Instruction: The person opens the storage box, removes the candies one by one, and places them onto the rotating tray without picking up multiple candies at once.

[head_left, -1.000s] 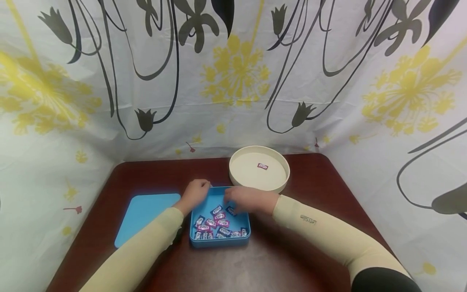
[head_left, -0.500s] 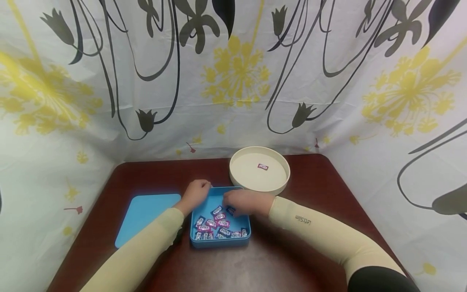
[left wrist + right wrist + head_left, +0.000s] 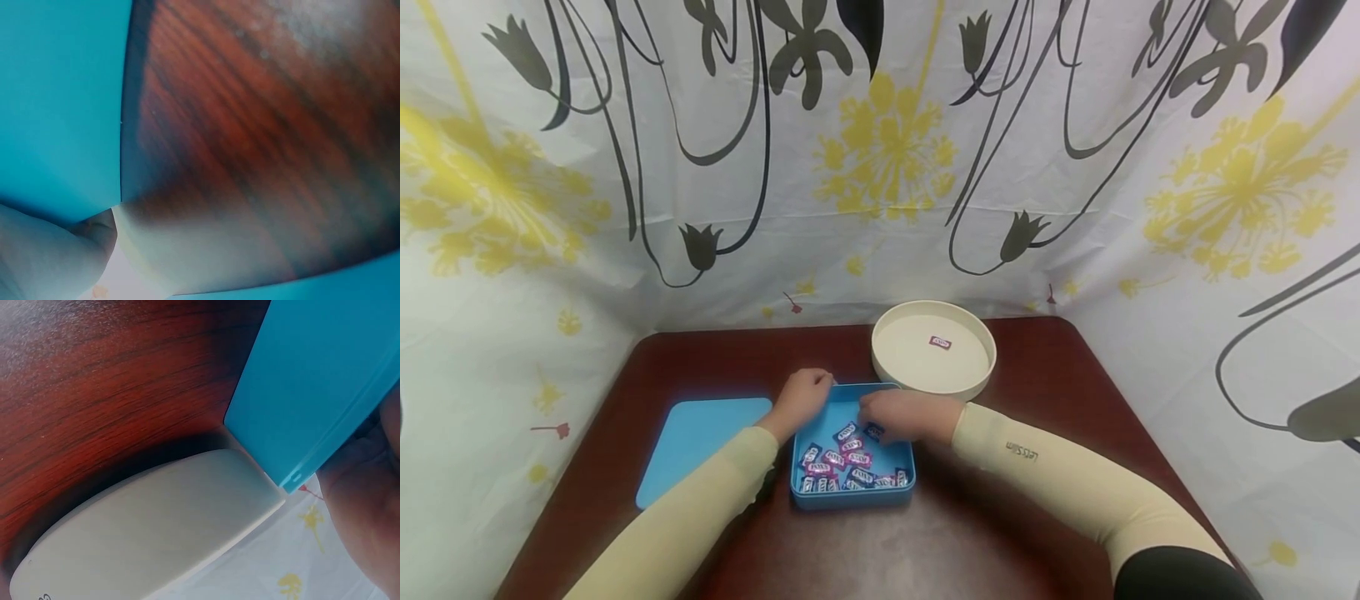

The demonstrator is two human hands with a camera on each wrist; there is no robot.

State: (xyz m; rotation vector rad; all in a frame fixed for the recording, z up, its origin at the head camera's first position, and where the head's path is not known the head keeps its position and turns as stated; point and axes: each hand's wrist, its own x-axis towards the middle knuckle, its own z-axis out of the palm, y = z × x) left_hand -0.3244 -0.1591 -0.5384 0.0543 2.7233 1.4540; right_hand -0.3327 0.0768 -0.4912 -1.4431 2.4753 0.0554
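Observation:
A blue rectangular box (image 3: 853,498) stands before me, holding several small pink and dark-blue wrapped packets (image 3: 857,459) with white lettering, which look like candies. At its back left corner my left hand (image 3: 801,398) grips the rim, fingers bent over it. In the left wrist view, that hand (image 3: 56,253) lies along the outer blue wall (image 3: 59,106). My right hand (image 3: 906,414) reaches over the right wall, fingers down inside, right at a dark-blue packet (image 3: 874,432). Its fingertips are hidden, so I cannot tell whether they pinch anything.
Behind the box sits a round cream tray (image 3: 910,371) bearing one pink packet (image 3: 940,342). A flat blue lid (image 3: 700,437) lies to the left, partly under my left forearm. The dark red-brown table (image 3: 865,550) ends at a patterned white curtain (image 3: 895,267).
My right hand and forearm have shifted slightly left and down within the box, then stayed in place. The left hand and the packets have not moved.

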